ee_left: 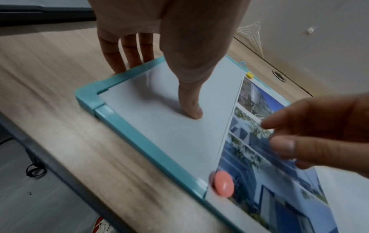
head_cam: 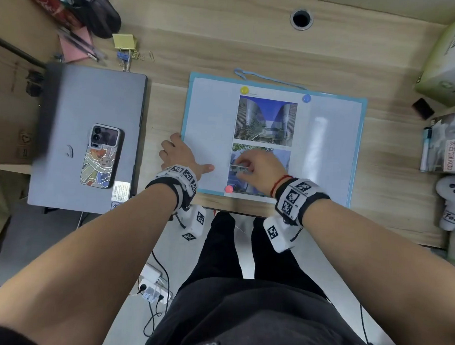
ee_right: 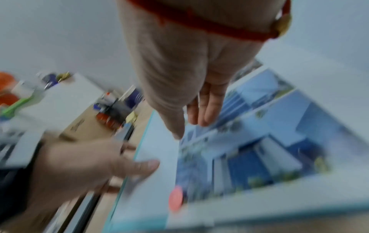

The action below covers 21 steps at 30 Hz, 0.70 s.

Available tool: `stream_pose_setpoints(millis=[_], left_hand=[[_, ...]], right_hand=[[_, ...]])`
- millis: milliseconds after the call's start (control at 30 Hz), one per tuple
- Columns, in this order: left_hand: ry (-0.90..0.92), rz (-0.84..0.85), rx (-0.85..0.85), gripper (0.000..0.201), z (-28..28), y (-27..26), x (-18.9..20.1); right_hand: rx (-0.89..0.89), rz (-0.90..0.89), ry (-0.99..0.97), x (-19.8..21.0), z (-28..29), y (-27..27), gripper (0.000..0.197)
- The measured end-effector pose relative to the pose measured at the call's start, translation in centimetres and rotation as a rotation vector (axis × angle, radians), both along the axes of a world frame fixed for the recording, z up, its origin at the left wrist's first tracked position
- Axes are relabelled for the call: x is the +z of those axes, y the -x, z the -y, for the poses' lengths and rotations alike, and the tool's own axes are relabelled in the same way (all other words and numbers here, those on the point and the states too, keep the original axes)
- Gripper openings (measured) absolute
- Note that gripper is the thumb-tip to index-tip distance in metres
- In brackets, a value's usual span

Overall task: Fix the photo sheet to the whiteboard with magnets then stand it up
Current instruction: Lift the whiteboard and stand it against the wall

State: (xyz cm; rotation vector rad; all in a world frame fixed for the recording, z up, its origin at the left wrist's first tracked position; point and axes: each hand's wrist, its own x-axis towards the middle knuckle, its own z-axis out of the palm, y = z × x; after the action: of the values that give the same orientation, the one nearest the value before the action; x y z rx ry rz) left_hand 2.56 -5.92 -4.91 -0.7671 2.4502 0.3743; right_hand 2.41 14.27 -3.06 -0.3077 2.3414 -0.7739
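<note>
Our left hand (head_cam: 181, 158) lies spread at the near left corner of the whiteboard (head_cam: 210, 124): the thumb (ee_left: 190, 108) presses the white surface and the straight fingers (ee_left: 127, 52) reach over the teal frame onto the desk (head_cam: 227, 48). Our right hand (head_cam: 258, 171) hovers over the lower picture of the photo sheet (head_cam: 266, 121), fingers loosely apart and holding nothing. Just below those fingertips a pink magnet (ee_left: 223, 186) pins the sheet's near left corner. Beyond them, a yellow magnet (head_cam: 244, 90) and a blue magnet (head_cam: 306, 98) hold the far corners. The board lies flat.
</note>
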Motion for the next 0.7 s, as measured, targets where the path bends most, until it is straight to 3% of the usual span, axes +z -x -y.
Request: stream_pose_setpoints(millis=[100, 200, 300, 500, 600, 700], left_hand=[[-0.022, 0.033, 0.003, 0.111, -0.3, 1.1, 0.6], [0.004, 0.074, -0.006, 0.104, -1.1, 2.6, 1.3], [0.033, 0.149, -0.014, 0.107, -2.1, 3.8, 1.8], [0.014, 0.259, 0.065, 0.128, -3.4, 5.6, 2.1], [-0.021, 0.283, 0.118, 0.145, -2.7, 6.3, 1.2], [-0.027, 0.305, 0.146, 0.159, -2.1, 7.1, 0.5]], right_hand=[[-0.216, -0.113, -0.204, 0.7, -4.6, 2.7, 0.037], [-0.455, 0.007, -0.515, 1.1, -9.6, 4.1, 0.067], [-0.605, 0.166, -0.723, 0.9, -13.3, 3.7, 0.084], [-0.715, 0.306, -0.675, -0.6, -15.3, 3.4, 0.117], [-0.723, 0.326, -0.668, 0.1, -16.5, 4.1, 0.118], [-0.729, 0.359, -0.589, 0.4, -18.6, 4.8, 0.107]])
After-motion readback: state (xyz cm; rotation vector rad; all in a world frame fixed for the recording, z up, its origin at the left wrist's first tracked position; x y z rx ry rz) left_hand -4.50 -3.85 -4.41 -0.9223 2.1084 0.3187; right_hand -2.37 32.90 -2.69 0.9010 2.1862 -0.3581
